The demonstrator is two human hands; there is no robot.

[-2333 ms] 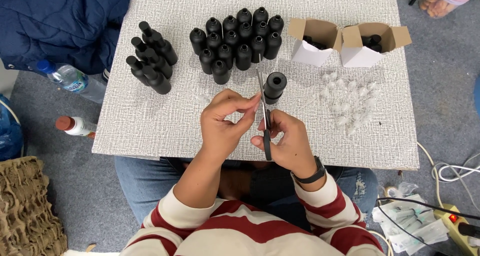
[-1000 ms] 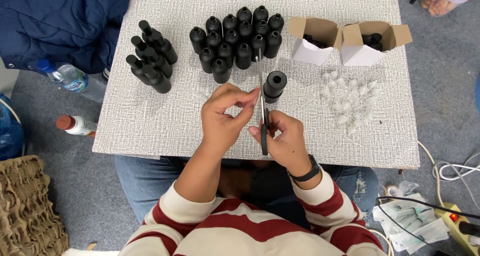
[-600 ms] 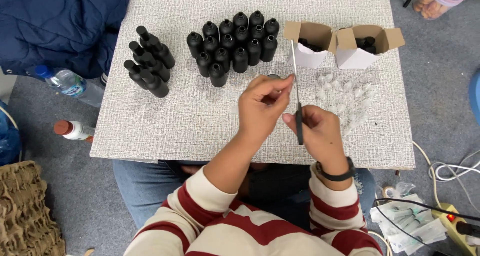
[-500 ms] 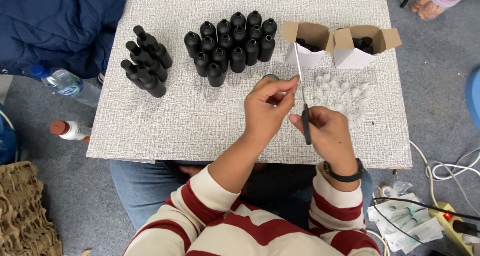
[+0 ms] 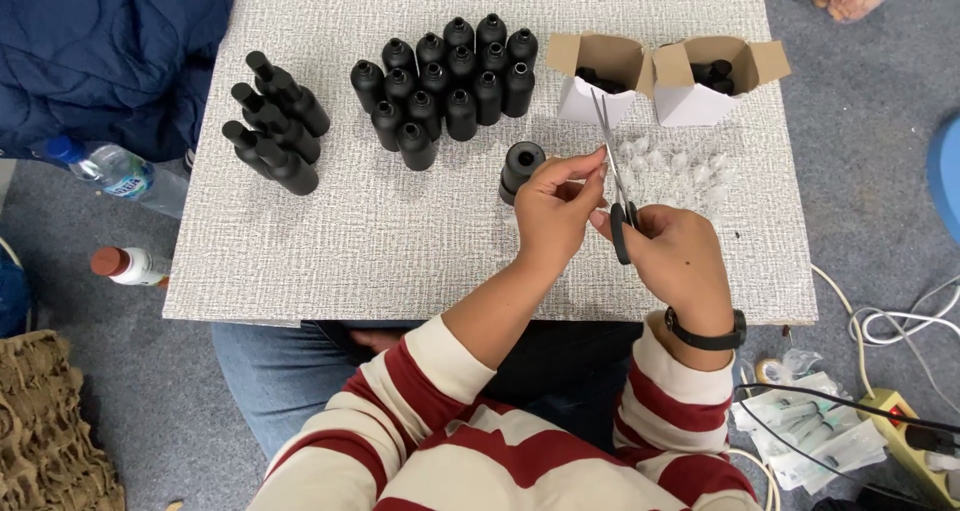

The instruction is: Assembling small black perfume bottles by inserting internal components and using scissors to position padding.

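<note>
Near table's (image 5: pixel 300 271) bare front edge, right hand (image 5: pixel 670 256) grips scissors (image 5: pixel 612 176); left hand (image 5: pixel 555 206) pinches closed.

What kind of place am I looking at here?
Probably an informal home or small-workshop packing spot: a low board table on a carpeted floor, batches of black bottles, open cardboard boxes, scissors in hand.

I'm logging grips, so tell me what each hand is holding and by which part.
The right hand holds scissors by the black handle loops. The left hand pinches something tiny at the blades; what it is cannot be told.
</note>
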